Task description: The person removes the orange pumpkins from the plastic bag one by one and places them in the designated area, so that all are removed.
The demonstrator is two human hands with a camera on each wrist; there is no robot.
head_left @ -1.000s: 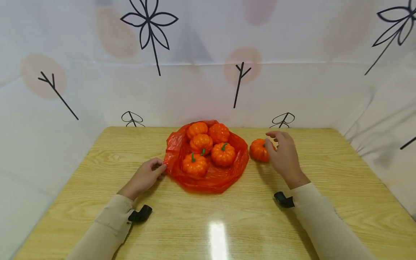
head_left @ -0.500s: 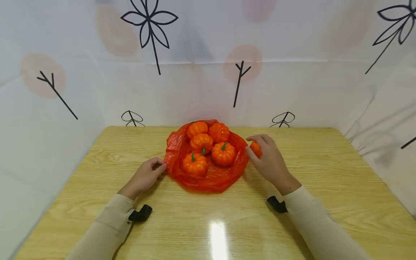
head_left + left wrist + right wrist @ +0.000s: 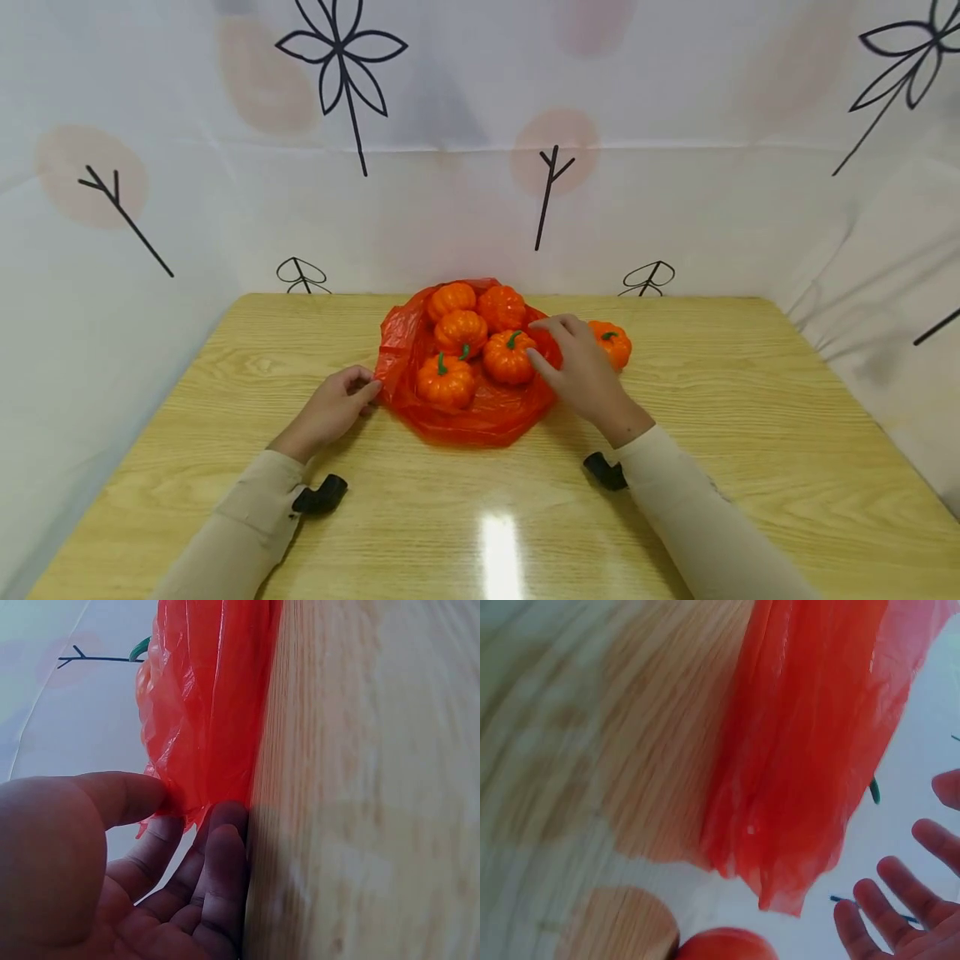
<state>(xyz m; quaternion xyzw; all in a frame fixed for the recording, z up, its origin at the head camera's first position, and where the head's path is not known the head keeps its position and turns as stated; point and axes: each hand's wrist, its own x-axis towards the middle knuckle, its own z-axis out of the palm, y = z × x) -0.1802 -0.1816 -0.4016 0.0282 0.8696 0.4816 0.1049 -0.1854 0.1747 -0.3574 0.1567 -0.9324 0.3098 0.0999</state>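
Observation:
A red plastic bag (image 3: 465, 429) lies with its mouth open, and several small orange pumpkins with green stems sit inside. The foremost pumpkin (image 3: 446, 383) is at the bag's front left, another pumpkin (image 3: 507, 360) at its right. My left hand (image 3: 326, 417) pinches the bag's left edge between thumb and fingers, low by the tabletop. Over the bag's right side hovers my right hand (image 3: 585, 375), fingers spread and holding nothing. Just behind it, outside the bag, a lone pumpkin (image 3: 613, 346) rests on the table, partly hidden by the hand.
The wood-grain table (image 3: 420, 533) reaches back to a white patterned cloth (image 3: 450, 208). Cloth also hangs along both sides. Each sleeve carries a black wrist mount, one on the left (image 3: 321, 496) and one on the right (image 3: 604, 472).
My right hand has moved left, passing from the lone pumpkin to above the bag's right side. That pumpkin stays beside the bag. My left hand keeps its pinch on the bag.

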